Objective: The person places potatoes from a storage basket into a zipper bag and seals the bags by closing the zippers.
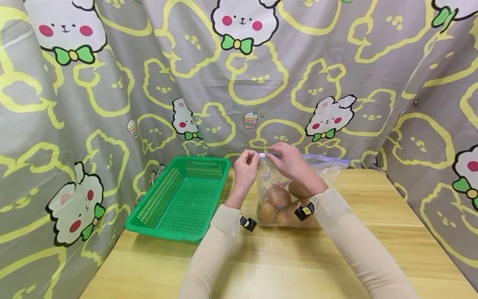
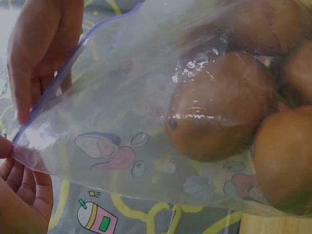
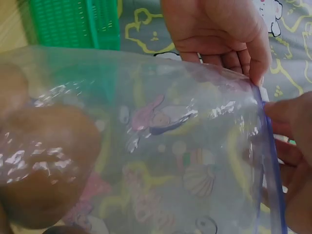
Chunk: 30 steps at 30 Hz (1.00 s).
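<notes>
A clear printed zip bag (image 1: 267,176) stands on the table with several round brown fruits or vegetables (image 1: 279,197) inside; their exact kind is unclear. Along its top runs a purple zip strip (image 1: 330,159), with a white slider (image 1: 262,155) at the left end. My left hand (image 1: 245,168) pinches the bag's upper left corner between thumb and forefinger. Just right of the slider, my right hand (image 1: 293,164) pinches the strip. Seen from the right wrist, the fingertips of both hands almost meet at that corner (image 3: 256,92). Further right, the bag's mouth looks parted in the head view.
A green plastic basket (image 1: 179,236) with slotted walls is left of the bag, and nothing shows inside it. The wooden table (image 1: 377,232) extends in front and to the right. Behind hangs a grey patterned curtain (image 1: 209,87).
</notes>
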Each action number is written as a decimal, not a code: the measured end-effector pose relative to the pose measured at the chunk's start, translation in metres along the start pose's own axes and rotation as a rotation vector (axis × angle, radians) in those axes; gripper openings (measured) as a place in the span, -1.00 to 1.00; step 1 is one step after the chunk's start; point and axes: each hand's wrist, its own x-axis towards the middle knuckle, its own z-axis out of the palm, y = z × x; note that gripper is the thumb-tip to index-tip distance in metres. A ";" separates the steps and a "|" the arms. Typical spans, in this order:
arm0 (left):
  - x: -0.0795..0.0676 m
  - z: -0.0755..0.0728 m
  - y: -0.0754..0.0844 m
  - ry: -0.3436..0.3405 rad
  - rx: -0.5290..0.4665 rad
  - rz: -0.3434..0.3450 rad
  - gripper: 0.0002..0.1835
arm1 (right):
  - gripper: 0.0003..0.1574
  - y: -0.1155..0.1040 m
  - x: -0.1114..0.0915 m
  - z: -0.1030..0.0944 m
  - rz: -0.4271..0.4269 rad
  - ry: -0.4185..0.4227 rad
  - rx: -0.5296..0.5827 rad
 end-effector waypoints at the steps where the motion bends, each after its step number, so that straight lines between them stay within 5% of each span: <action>1: 0.000 0.000 0.000 -0.005 -0.009 -0.006 -0.88 | -0.76 -0.001 0.002 0.001 -0.009 -0.015 0.012; 17: -0.002 -0.004 -0.002 -0.032 -0.064 -0.051 -0.87 | -0.84 -0.006 0.009 0.002 0.064 -0.179 0.038; 30: -0.003 -0.007 -0.002 -0.055 -0.046 -0.016 -0.86 | -0.84 -0.009 0.008 0.000 0.058 -0.189 0.046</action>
